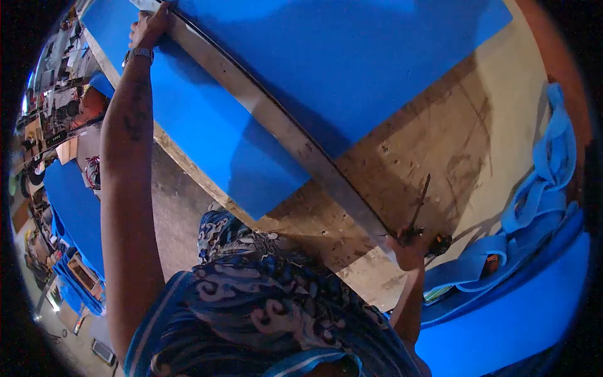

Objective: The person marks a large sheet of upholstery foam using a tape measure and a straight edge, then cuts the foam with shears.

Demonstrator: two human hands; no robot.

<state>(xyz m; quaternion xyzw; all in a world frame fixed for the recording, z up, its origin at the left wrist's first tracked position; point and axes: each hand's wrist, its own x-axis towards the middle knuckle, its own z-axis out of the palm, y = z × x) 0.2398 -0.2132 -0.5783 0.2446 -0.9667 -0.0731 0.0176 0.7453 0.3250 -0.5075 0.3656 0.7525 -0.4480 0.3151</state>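
A long flat metal straightedge (273, 122) lies diagonally across a blue foam sheet (352, 50) and the board beneath it. At its far upper-left end, my left hand (149, 28) grips the bar, fingers closed over its edge and a watch on the wrist. My right hand (409, 252) is closed at the near lower-right end, thumb side against the bar. It holds a dark tool (419, 204) with a thin, pointed blade-like part sticking up and away; the palm hides much of its handle.
The worn wooden tabletop (433, 138) shows scratches and stains. Curled blue foam strips (546, 182) lie along its right edge, near a large blue sheet (502, 314). On the left are a cluttered floor, another blue sheet (75, 201) and a wooden box (85, 273).
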